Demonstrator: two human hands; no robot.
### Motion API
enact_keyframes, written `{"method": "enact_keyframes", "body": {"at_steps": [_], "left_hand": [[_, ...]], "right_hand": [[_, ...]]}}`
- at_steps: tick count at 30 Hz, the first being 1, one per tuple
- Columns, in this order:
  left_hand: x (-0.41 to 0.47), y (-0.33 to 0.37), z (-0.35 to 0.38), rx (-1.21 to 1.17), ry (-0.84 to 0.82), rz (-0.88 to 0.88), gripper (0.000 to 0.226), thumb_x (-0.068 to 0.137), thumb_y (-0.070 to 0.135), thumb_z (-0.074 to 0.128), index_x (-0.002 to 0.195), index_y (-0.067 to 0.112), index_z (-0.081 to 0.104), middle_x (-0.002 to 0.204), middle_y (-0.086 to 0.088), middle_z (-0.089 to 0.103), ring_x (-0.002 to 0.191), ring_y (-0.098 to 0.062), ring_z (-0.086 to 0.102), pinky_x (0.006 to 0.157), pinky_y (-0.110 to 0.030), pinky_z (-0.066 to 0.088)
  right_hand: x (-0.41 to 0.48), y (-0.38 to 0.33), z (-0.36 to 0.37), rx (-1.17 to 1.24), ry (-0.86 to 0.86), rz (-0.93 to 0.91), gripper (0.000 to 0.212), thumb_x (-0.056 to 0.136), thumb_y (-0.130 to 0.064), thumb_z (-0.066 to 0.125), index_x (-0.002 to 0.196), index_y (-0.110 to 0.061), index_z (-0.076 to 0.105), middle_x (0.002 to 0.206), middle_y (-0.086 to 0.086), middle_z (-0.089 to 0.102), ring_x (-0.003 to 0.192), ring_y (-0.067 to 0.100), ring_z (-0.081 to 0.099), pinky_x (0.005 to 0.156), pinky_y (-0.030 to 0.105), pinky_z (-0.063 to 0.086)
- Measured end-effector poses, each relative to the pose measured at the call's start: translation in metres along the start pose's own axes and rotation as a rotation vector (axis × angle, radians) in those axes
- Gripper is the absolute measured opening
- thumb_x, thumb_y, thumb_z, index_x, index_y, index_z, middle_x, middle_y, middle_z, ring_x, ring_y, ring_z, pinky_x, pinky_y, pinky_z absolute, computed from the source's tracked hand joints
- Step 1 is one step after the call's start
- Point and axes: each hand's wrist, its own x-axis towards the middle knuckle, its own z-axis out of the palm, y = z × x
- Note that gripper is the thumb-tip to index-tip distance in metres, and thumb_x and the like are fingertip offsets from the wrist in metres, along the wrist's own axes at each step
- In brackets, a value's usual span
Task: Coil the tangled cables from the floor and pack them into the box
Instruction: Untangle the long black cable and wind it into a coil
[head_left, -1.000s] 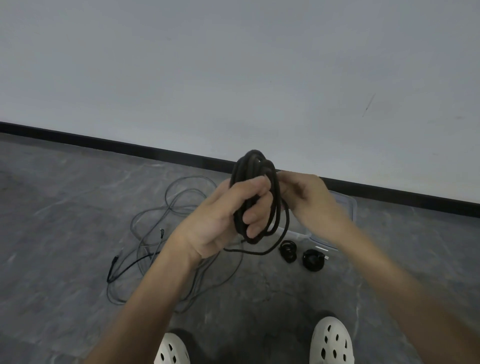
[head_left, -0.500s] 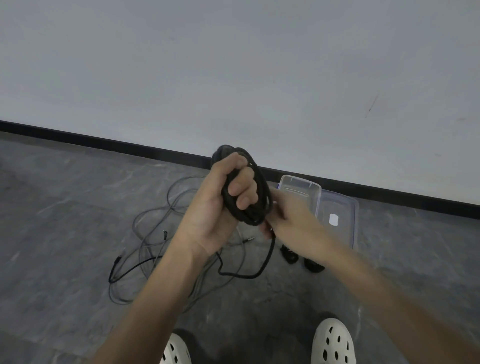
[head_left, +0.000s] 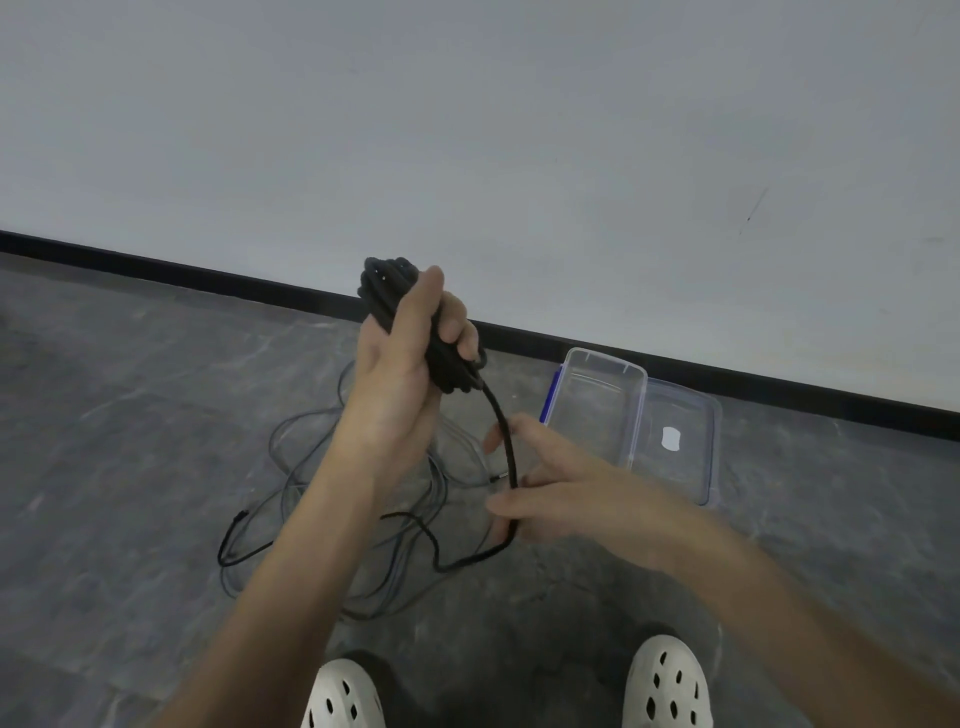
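Observation:
My left hand (head_left: 400, 364) grips a coil of thick black cable (head_left: 387, 291), held upright in front of me above the floor. A loose tail (head_left: 506, 436) of that cable drops from the coil and runs through my right hand (head_left: 561, 493), whose fingers pinch it lower down. The tail's slack loops below the right hand toward the floor. A tangle of thin grey and black cables (head_left: 291, 499) lies on the floor behind my left forearm. The clear plastic box (head_left: 631, 395) stands open on the floor to the right, near the wall.
The box's clear lid (head_left: 701, 457) lies flat beside it on its right. A white wall with a black skirting (head_left: 779, 389) runs across the back. My two white perforated shoes (head_left: 667, 686) stand at the bottom edge on the grey stone floor.
My left hand has turned the coil upright and kept hold of it. My right hand left the coil, slid down along the loose tail and now pinches it lower, uncovering the box.

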Motion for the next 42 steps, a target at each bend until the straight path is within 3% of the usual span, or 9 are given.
{"method": "enact_keyframes", "body": {"at_steps": [5, 8, 12, 16, 19, 22, 31, 37, 42], "left_hand": [[0.003, -0.002, -0.012, 0.183, 0.118, 0.04, 0.028, 0.099, 0.032, 0.05, 0.076, 0.017, 0.045, 0.065, 0.009, 0.049, 0.058, -0.009, 0.052, 0.062, -0.025, 0.046], [0.005, -0.003, -0.011, 0.208, 0.143, 0.08, 0.028, 0.098, 0.035, 0.053, 0.073, 0.022, 0.05, 0.066, 0.007, 0.051, 0.06, -0.011, 0.054, 0.062, -0.025, 0.048], [0.006, -0.005, -0.008, 0.262, 0.197, 0.125, 0.031, 0.095, 0.042, 0.057, 0.068, 0.026, 0.054, 0.066, 0.005, 0.054, 0.061, -0.012, 0.057, 0.065, -0.028, 0.048], [0.003, -0.009, -0.011, 0.367, 0.251, 0.117, 0.038, 0.089, 0.055, 0.056, 0.06, 0.03, 0.056, 0.062, 0.008, 0.057, 0.066, -0.017, 0.058, 0.069, -0.036, 0.047], [0.003, -0.009, -0.01, 0.385, 0.265, 0.115, 0.039, 0.089, 0.055, 0.055, 0.057, 0.032, 0.057, 0.06, 0.009, 0.057, 0.067, -0.018, 0.058, 0.071, -0.036, 0.048], [0.004, -0.011, -0.007, 0.442, 0.234, 0.128, 0.045, 0.094, 0.05, 0.054, 0.054, 0.03, 0.057, 0.057, 0.007, 0.056, 0.063, -0.017, 0.056, 0.066, -0.033, 0.047], [-0.005, -0.021, 0.004, 0.635, -0.088, -0.063, 0.079, 0.086, 0.072, 0.044, 0.06, -0.001, 0.057, 0.058, -0.021, 0.058, 0.051, -0.022, 0.054, 0.052, -0.032, 0.044], [-0.016, -0.021, 0.014, 0.708, -0.44, -0.357, 0.085, 0.078, 0.085, 0.021, 0.072, 0.009, 0.057, 0.062, -0.001, 0.059, 0.056, -0.009, 0.056, 0.056, -0.016, 0.046], [-0.022, -0.017, 0.022, 0.469, -0.79, -0.492, 0.079, 0.065, 0.09, 0.044, 0.073, 0.012, 0.051, 0.063, 0.006, 0.056, 0.054, -0.009, 0.056, 0.055, -0.016, 0.045]], "right_hand": [[0.002, -0.002, -0.001, 0.049, 0.208, -0.114, 0.012, 0.093, -0.015, 0.06, 0.103, -0.015, 0.066, 0.06, -0.014, 0.055, 0.052, -0.002, 0.051, 0.058, 0.016, 0.046], [-0.005, -0.005, -0.004, 0.295, 0.061, -0.203, 0.013, 0.091, -0.01, 0.061, 0.103, -0.007, 0.064, 0.061, -0.004, 0.049, 0.058, 0.009, 0.053, 0.063, 0.023, 0.047], [-0.011, -0.004, 0.009, 0.511, -0.26, -0.193, 0.049, 0.086, -0.006, 0.061, 0.127, -0.029, 0.05, 0.079, 0.006, 0.061, 0.079, 0.022, 0.063, 0.077, 0.037, 0.052], [-0.011, -0.005, 0.008, 0.266, -0.203, -0.143, 0.048, 0.094, -0.022, 0.059, 0.136, -0.04, 0.044, 0.062, -0.005, 0.039, 0.056, 0.008, 0.041, 0.058, 0.021, 0.041], [-0.007, -0.009, 0.007, -0.209, 0.07, -0.237, 0.016, 0.1, -0.039, 0.045, 0.101, -0.031, 0.059, 0.057, -0.007, 0.037, 0.047, 0.002, 0.035, 0.047, 0.017, 0.032], [-0.008, -0.009, 0.005, -0.44, 0.232, -0.353, 0.043, 0.097, -0.046, 0.038, 0.085, -0.01, 0.058, 0.056, -0.008, 0.043, 0.047, 0.003, 0.039, 0.047, 0.021, 0.034], [-0.025, -0.017, -0.018, -0.46, 0.278, -0.47, 0.016, 0.094, -0.022, 0.054, 0.097, -0.026, 0.069, 0.081, -0.006, 0.067, 0.07, 0.009, 0.062, 0.066, 0.028, 0.05], [-0.029, -0.021, -0.036, -0.25, 0.365, -0.569, 0.009, 0.087, -0.02, 0.067, 0.085, -0.023, 0.058, 0.069, -0.002, 0.073, 0.066, 0.038, 0.066, 0.071, 0.051, 0.053], [-0.032, -0.022, -0.051, -0.159, 0.412, -0.605, 0.031, 0.059, -0.028, 0.085, 0.077, -0.024, 0.06, 0.064, 0.002, 0.071, 0.057, 0.02, 0.068, 0.06, 0.022, 0.054]]}}
